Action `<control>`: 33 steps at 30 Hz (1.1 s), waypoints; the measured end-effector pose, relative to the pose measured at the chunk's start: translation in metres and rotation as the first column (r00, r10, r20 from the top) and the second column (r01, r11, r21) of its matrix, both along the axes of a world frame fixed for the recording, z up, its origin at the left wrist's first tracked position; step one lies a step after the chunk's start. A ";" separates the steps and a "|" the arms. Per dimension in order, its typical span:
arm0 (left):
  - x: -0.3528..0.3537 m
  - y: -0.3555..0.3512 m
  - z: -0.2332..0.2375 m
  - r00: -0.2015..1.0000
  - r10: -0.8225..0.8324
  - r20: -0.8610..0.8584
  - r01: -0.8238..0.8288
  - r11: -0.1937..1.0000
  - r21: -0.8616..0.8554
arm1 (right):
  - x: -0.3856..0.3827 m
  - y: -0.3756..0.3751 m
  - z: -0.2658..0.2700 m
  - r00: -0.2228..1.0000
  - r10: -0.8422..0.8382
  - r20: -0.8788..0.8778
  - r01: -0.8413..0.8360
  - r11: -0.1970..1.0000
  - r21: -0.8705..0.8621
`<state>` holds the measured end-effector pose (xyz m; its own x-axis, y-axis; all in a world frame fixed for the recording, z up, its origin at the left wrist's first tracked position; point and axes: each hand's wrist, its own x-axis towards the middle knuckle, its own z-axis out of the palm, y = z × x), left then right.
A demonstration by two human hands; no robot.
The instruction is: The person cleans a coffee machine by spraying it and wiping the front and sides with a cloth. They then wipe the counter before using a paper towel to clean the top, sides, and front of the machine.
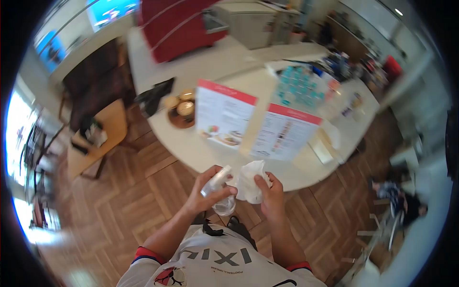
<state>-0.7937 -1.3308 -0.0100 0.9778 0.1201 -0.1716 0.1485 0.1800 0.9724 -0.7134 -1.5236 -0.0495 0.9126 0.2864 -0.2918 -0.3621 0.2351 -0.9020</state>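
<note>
My left hand (210, 191) is wrapped round a clear spray bottle (224, 205), its pale nozzle tilted up to the right between thumb and fingers. Close beside it, my right hand (271, 191) pinches a crumpled white cloth or tissue (251, 182), which hangs toward the bottle. Both are held in front of my body, at the near edge of the pale counter (186, 150). Just beyond them stand two menu cards with red top bands, one on the left (224, 115) and one on the right (286, 134).
Gold-topped jars (185, 108) and a black item (157, 97) stand at the counter's left. Turquoise-topped items (299, 86) sit farther back right. A small wooden table (112, 126) is at left; a seated person (406, 205) is at far right.
</note>
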 end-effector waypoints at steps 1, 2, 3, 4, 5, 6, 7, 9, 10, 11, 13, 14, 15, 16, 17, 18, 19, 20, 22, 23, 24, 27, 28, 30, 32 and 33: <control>-0.007 0.001 -0.002 0.989 0.092 0.112 -0.102 0.991 0.090 | -0.007 0.015 -0.003 0.997 0.075 -0.007 -0.075 0.997 0.007; -0.015 0.004 -0.007 0.977 0.136 0.167 -0.156 0.981 0.117 | -0.015 0.033 -0.002 0.985 0.163 0.059 -0.166 0.985 0.037; -0.021 0.012 -0.010 0.958 0.167 0.233 -0.205 0.968 0.147 | -0.020 0.051 -0.001 0.961 0.238 0.138 -0.249 0.966 0.067; -0.034 0.028 -0.005 0.994 0.085 0.067 -0.098 0.969 0.225 | -0.024 0.066 -0.005 0.918 0.307 0.252 -0.330 0.942 0.055; -0.046 0.043 -0.006 0.989 0.123 0.084 -0.139 0.964 0.228 | -0.026 0.081 -0.006 0.901 0.341 0.268 -0.367 0.929 0.054; -0.057 0.057 -0.008 0.986 0.161 0.051 -0.167 0.972 0.163 | -0.026 0.097 -0.006 0.867 0.437 0.241 -0.471 0.876 0.106; -0.066 0.070 -0.009 0.981 0.191 0.022 -0.192 0.976 0.099 | -0.028 0.114 -0.005 0.822 0.526 0.220 -0.562 0.812 0.157; -0.084 0.095 0.007 0.964 0.264 -0.031 -0.265 0.963 -0.056 | -0.041 0.143 -0.016 0.747 0.661 0.068 -0.642 0.691 0.332; -0.095 0.108 0.016 0.935 0.351 -0.045 -0.354 0.925 -0.141 | -0.046 0.161 -0.022 0.708 0.700 0.089 -0.692 0.665 0.281; -0.103 0.123 0.018 0.902 0.427 -0.066 -0.430 0.874 -0.226 | -0.053 0.185 -0.020 0.672 0.733 0.106 -0.734 0.640 0.227; -0.118 0.168 -0.016 0.894 0.446 -0.044 -0.444 0.865 -0.234 | -0.063 0.240 -0.011 0.693 0.721 0.016 -0.694 0.660 0.288; -0.124 0.195 -0.034 0.878 0.478 0.006 -0.469 0.864 -0.185 | -0.071 0.270 -0.009 0.702 0.706 -0.099 -0.638 0.684 0.353; -0.133 0.218 -0.041 0.863 0.502 0.048 -0.492 0.859 -0.138 | -0.080 0.301 -0.009 0.712 0.696 -0.095 -0.627 0.690 0.360; -0.140 0.238 -0.043 0.829 0.553 0.084 -0.548 0.833 -0.082 | -0.085 0.334 -0.011 0.738 0.662 -0.129 -0.549 0.701 0.454; -0.148 0.255 -0.039 0.836 0.542 0.085 -0.536 0.840 -0.084 | -0.089 0.361 -0.012 0.759 0.629 -0.169 -0.465 0.705 0.535; -0.154 0.273 -0.032 0.797 0.594 0.107 -0.599 0.800 0.024 | -0.093 0.388 -0.012 0.783 0.608 -0.134 -0.454 0.705 0.544; -0.158 0.296 -0.027 0.760 0.634 0.144 -0.650 0.748 0.139 | -0.090 0.413 -0.009 0.796 0.593 -0.120 -0.441 0.705 0.556; -0.163 0.318 -0.029 0.723 0.638 0.265 -0.691 0.665 0.283 | -0.088 0.435 -0.006 0.836 0.537 -0.113 -0.421 0.760 0.496; -0.179 0.363 -0.034 0.733 0.604 0.313 -0.680 0.650 0.339 | -0.077 0.470 -0.010 0.903 0.418 -0.098 -0.340 0.835 0.432; -0.185 0.382 -0.037 0.722 0.593 0.357 -0.692 0.620 0.371 | -0.065 0.481 -0.017 0.916 0.386 -0.109 -0.302 0.843 0.445; -0.190 0.395 -0.030 0.728 0.636 0.255 -0.683 0.649 0.334 | -0.050 0.490 -0.026 0.953 0.303 -0.008 -0.283 0.899 0.335; -0.197 0.442 -0.034 0.824 0.457 0.335 -0.565 0.704 0.430 | -0.004 0.509 -0.024 0.996 0.036 0.077 -0.054 0.970 0.238; -0.196 0.456 -0.041 0.863 0.400 0.310 -0.505 0.710 0.490 | 0.022 0.514 -0.030 0.991 -0.054 0.119 0.024 0.970 0.241; -0.183 0.477 -0.044 0.880 0.384 0.279 -0.474 0.741 0.477 | 0.075 0.526 -0.021 0.939 -0.272 0.211 0.219 0.945 0.241; -0.161 0.491 -0.033 0.866 0.463 0.188 -0.499 0.779 0.379 | 0.134 0.540 -0.001 0.834 -0.424 0.353 0.370 0.904 0.212; -0.150 0.506 -0.040 0.870 0.453 0.195 -0.493 0.780 0.387 | 0.165 0.550 0.007 0.778 -0.443 0.445 0.404 0.896 0.185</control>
<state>-0.9439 -0.8247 -0.0499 0.7874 0.6109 0.0826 0.0629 -0.2130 0.9750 -0.5481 -0.9732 -0.0422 0.9663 -0.1580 0.2034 0.2465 0.3390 -0.9079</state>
